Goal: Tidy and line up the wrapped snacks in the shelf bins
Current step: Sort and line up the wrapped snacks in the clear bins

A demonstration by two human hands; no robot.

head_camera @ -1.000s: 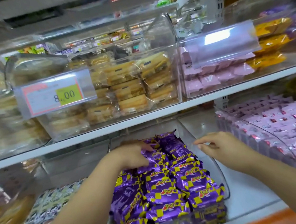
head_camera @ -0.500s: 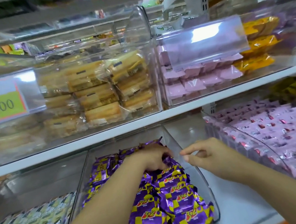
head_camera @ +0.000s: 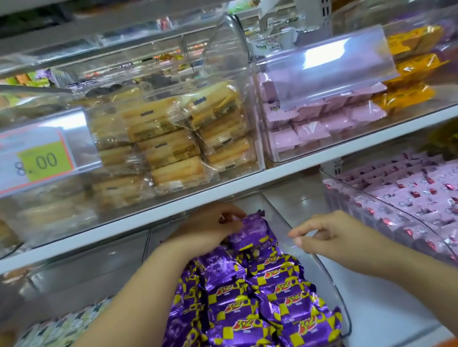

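Note:
A clear plastic bin (head_camera: 335, 297) on the lower shelf holds several purple and yellow wrapped snacks (head_camera: 278, 306) in rows. My left hand (head_camera: 208, 229) reaches to the back of the bin and pinches the top edge of a purple snack pack (head_camera: 252, 231), which stands tilted up above the others. My right hand (head_camera: 333, 233) hovers over the bin's right wall with fingers loosely curled and nothing in them.
To the right stands a bin of pink wrapped snacks (head_camera: 434, 202). A bin of patterned packs (head_camera: 50, 342) sits at the lower left. The upper shelf (head_camera: 251, 185) carries bins of tan biscuits (head_camera: 170, 140), pink packs (head_camera: 321, 124) and a price label (head_camera: 23, 161).
The view has shifted right and closer. My left hand moved deeper into the bin and lifted a purple pack at the back. My right hand stayed near the bin's right wall.

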